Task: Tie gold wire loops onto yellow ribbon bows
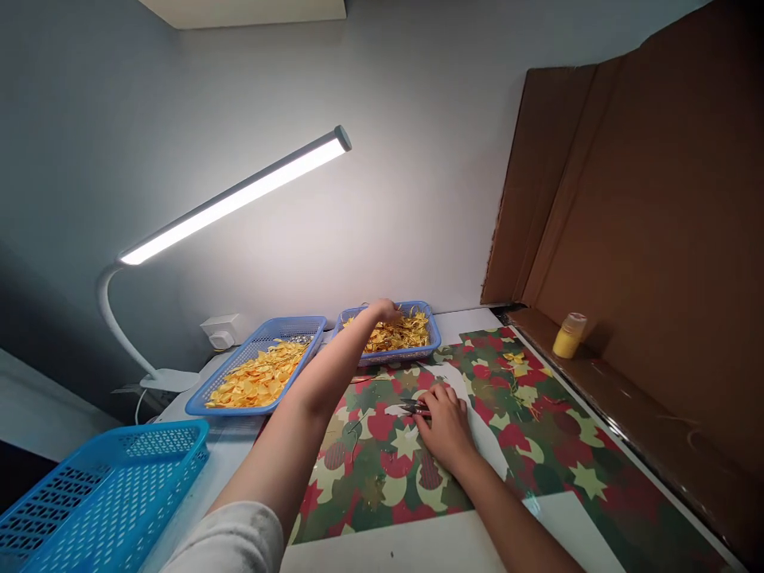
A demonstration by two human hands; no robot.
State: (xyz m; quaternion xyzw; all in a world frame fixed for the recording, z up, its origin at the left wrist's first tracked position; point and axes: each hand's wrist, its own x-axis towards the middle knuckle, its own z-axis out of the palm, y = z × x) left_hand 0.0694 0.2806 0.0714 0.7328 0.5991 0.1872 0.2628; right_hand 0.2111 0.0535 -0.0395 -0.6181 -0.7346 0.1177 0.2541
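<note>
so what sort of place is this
Probably a small handcraft workstation: an LED desk lamp, a blue plastic basket of yellow petal-like pieces, and what look like thread snips in the right hand suggest it.

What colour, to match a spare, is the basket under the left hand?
Blue basket, clearest in the head view.

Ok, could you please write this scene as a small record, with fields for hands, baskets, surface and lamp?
Left hand: over far periwinkle plastic basket of golden pieces; grip hidden
Right hand: holds small dark metal snips
Other baskets: left periwinkle plastic basket with yellow petal-like pieces; bright turquoise perforated plastic basket, front left
Surface: red, green and cream patterned sheet
Lamp: long, white, bar-shaped, lit
</note>
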